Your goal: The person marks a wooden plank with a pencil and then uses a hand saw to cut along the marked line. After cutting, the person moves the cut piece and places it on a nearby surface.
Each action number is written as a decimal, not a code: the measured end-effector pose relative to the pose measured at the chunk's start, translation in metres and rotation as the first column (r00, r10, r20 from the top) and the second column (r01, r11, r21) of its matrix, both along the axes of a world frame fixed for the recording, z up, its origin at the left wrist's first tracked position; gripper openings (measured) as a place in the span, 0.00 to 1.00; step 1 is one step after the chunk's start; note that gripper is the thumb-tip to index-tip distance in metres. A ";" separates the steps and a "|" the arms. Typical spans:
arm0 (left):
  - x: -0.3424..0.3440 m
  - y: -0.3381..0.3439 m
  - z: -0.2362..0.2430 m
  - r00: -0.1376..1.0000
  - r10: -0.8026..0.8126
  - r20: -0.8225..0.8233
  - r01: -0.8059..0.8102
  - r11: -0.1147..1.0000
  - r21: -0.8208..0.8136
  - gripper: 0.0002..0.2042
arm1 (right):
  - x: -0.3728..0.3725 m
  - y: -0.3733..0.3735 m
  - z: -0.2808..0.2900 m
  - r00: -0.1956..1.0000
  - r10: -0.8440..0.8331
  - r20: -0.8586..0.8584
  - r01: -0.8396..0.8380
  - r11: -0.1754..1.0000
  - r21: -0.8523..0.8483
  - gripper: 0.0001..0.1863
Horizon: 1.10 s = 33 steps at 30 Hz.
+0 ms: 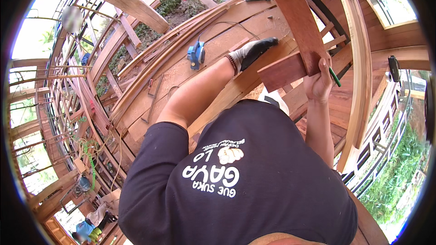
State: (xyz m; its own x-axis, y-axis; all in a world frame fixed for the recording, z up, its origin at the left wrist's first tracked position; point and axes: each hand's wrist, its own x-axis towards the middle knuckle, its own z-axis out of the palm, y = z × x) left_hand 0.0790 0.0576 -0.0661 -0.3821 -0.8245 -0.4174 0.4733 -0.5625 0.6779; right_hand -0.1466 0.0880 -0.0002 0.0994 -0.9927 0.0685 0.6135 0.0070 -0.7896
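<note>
1. Plank (297,18) held by its end in right hand (319,85), green pencil (335,77) presumably kept handy there.
2. Short board (280,73) set left of that hand.
3. Gloved left hand (255,55) rested on beam (243,84), likely bracing; grip can't be told.

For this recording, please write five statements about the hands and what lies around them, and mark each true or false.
1. The left hand wears a grey-and-black fabric glove. True.
2. The right hand is gloved too. False: the right hand is bare.
3. A slim green pencil-like stick juts out from the right hand. True.
4. The blue-bodied power tool is in the left hand's grip. False: the blue-bodied power tool sits on the brown wooden planks, apart from both hands.
5. The right hand is at the near end of a long reddish-brown wooden board. True.
</note>
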 end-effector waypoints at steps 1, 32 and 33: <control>-0.003 -0.002 0.001 0.992 0.127 -0.010 -0.126 0.990 0.068 0.15 | 0.005 -0.002 0.004 0.999 -0.016 -0.037 0.015 1.000 -0.007 0.20; 0.111 0.178 -0.108 0.707 0.017 0.707 0.255 0.926 -0.278 0.14 | 0.019 -0.027 -0.147 0.994 -0.041 0.100 0.045 0.998 -0.032 0.10; 0.115 0.181 -0.065 0.591 0.129 0.796 0.270 0.899 -0.346 0.14 | 0.040 -0.026 -0.092 1.000 -0.008 -0.018 0.008 1.000 -0.018 0.09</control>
State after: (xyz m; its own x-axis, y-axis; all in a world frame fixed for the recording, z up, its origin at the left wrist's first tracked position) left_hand 0.1939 0.2390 -0.1309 -0.1313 -0.9651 -0.2265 -0.3875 -0.1603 0.9078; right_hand -0.1070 0.0616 -0.0926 0.0931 -0.9921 0.0842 0.5993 -0.0117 -0.8004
